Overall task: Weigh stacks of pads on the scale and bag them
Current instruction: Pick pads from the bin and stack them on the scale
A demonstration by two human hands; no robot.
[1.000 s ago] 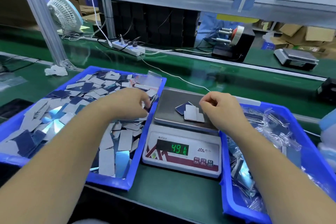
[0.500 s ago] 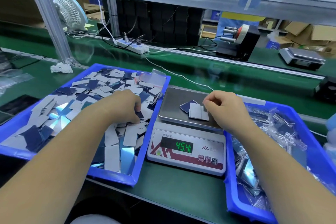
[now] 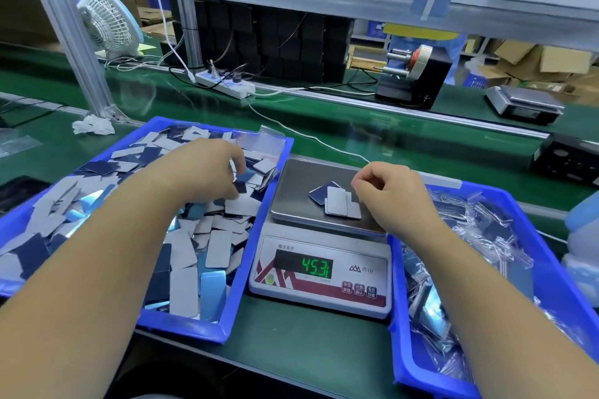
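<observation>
Reaching from the lower left, the left hand [image 3: 207, 168] is lying over the far right part of the left blue bin [image 3: 227, 317], its fingers curled down among the loose pads [image 3: 181, 288]; whether they are gripping a pad cannot be told, as the fingertips are partly hidden. Those pads, grey, dark blue and pale blue rectangles, are filling the bin in a jumbled heap, and a clear bag [image 3: 269, 142] is leaning at its far right corner. Just beside that bin's right wall, the scale [image 3: 321, 272] is sitting on the green table [image 3: 291, 343], showing green digits that read roughly 45.3, with a small mountain-like logo, two characters beside it too blurred to read, and three red buttons whose labels are too small to make out. On its steel pan [image 3: 291, 185] a small stack of pads [image 3: 337, 201] is resting near the right edge, one dark blue under grey ones. Over the pan's right edge the right hand [image 3: 389, 194] is hovering beside that stack with fingers curled in and thumb meeting forefinger, seemingly holding nothing. Touching the scale's right side, the right blue bin [image 3: 398, 327] is holding bagged pads [image 3: 460, 253] in crinkled clear plastic.
</observation>
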